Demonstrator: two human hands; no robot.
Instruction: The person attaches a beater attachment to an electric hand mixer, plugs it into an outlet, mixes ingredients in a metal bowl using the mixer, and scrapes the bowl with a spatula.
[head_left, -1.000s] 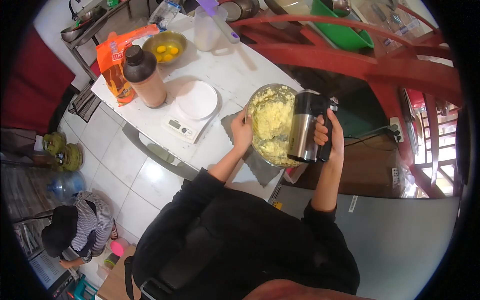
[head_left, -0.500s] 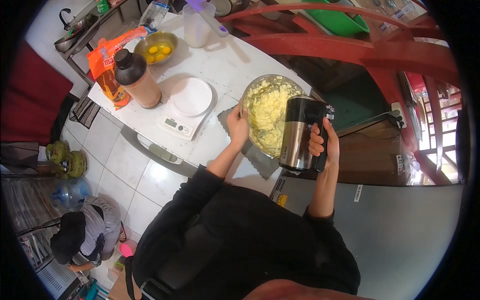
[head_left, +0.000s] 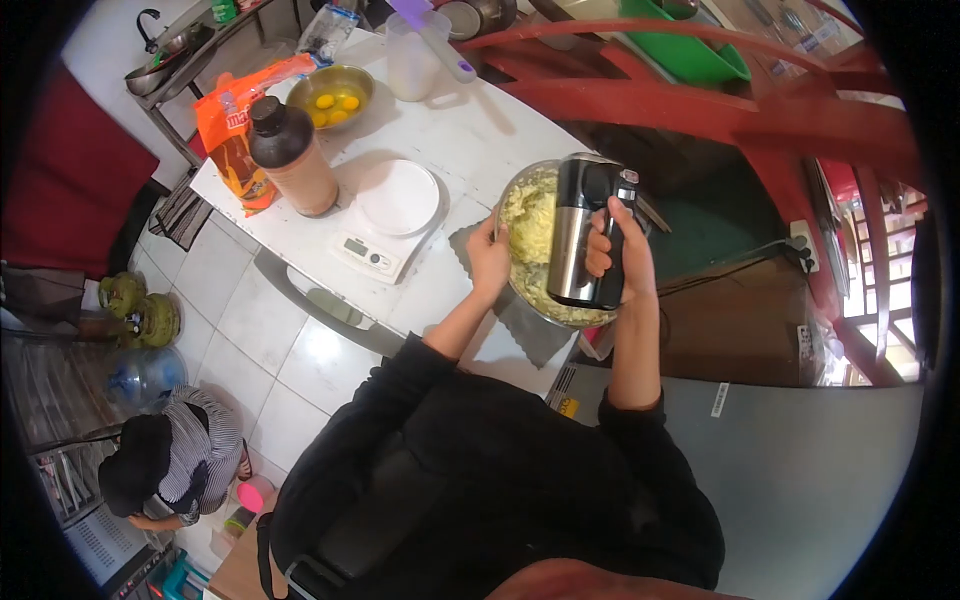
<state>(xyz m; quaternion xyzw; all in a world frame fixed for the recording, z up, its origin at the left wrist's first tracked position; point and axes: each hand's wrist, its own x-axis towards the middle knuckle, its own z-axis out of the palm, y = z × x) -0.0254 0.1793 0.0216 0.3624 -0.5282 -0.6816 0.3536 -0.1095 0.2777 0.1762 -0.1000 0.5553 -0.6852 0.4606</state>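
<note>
A metal mixing bowl [head_left: 503, 190] with a pale yellow, creamy mixture [head_left: 530, 225] stands on a grey cloth [head_left: 547, 345] at the table's edge. My left hand [head_left: 490, 258] grips the bowl's left rim. Over the bowl's right side, my right hand [head_left: 622, 250] is wrapped round the handle of a black and silver hand mixer [head_left: 575, 240]. Its body hides part of the mixture, and the beaters are out of sight. Left of the bowl is a white kitchen scale [head_left: 385, 250] with a round white plate [head_left: 398, 198] on top.
On the white table [head_left: 465, 135] are a brown bottle [head_left: 295, 165], an orange packet [head_left: 230, 125], a metal bowl [head_left: 365, 92] with several egg yolks and a plastic jug [head_left: 410, 65]. Red wooden bars [head_left: 640, 110] rise beyond. Another person [head_left: 195, 445] crouches at lower left.
The hand mixer and my right hand have shifted up and slightly left over the bowl, showing more mixture at its lower edge. My left hand keeps hold of the rim. The view has moved slightly.
</note>
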